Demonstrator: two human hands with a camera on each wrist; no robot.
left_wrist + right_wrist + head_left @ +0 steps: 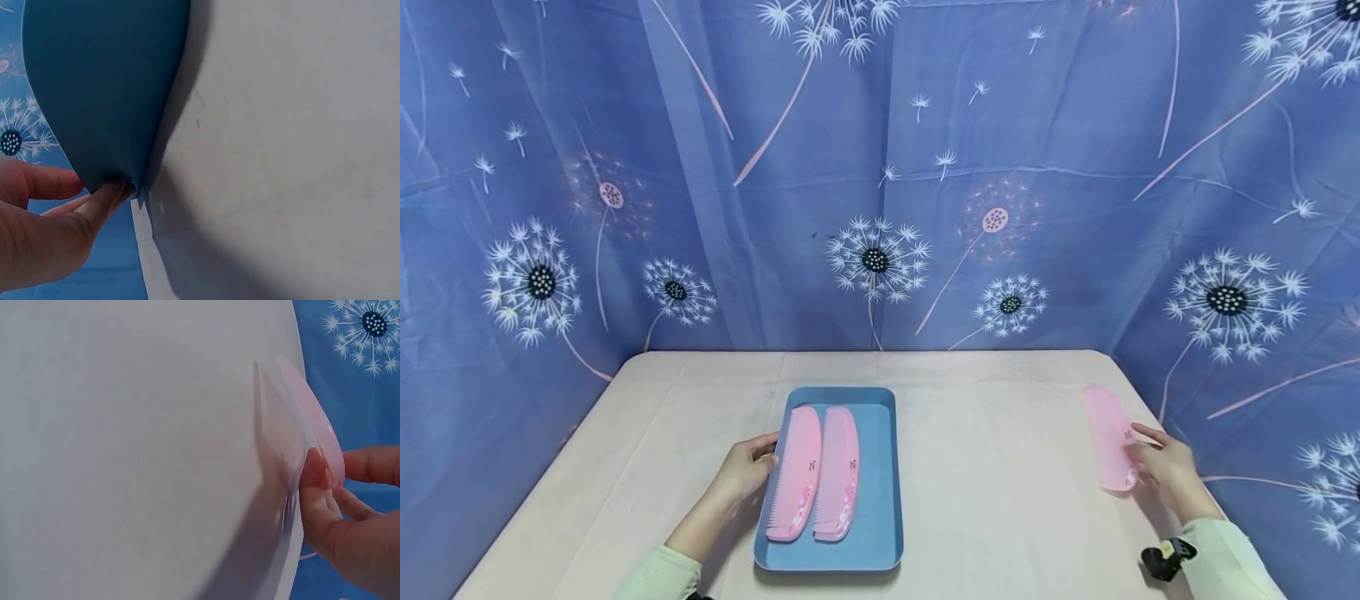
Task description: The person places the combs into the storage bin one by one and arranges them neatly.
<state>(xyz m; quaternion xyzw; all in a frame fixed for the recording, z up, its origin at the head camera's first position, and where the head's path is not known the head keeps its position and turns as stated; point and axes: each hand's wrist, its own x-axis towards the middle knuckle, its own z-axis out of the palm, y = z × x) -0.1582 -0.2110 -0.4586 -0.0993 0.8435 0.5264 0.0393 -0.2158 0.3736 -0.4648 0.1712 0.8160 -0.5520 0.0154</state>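
Note:
A blue tray [880, 500] stands left of the table's middle, and two pink combs [795, 475] lie side by side in it, teeth facing left. My left hand [745, 471] grips the tray's left side; in the left wrist view the fingers and thumb pinch the blue wall [106, 81]. Far to the right, my right hand [1168, 471] pinches a third pink comb [1108, 442] by its back edge. In the right wrist view this comb [315, 419] is tilted over the table, its shadow beneath, with thumb and fingers on opposite faces.
A pale cloth covers the table [992, 467]. Blue curtains with dandelion prints [790, 250] close off the back and both sides. A black wrist device [1167, 560] sits at the right sleeve.

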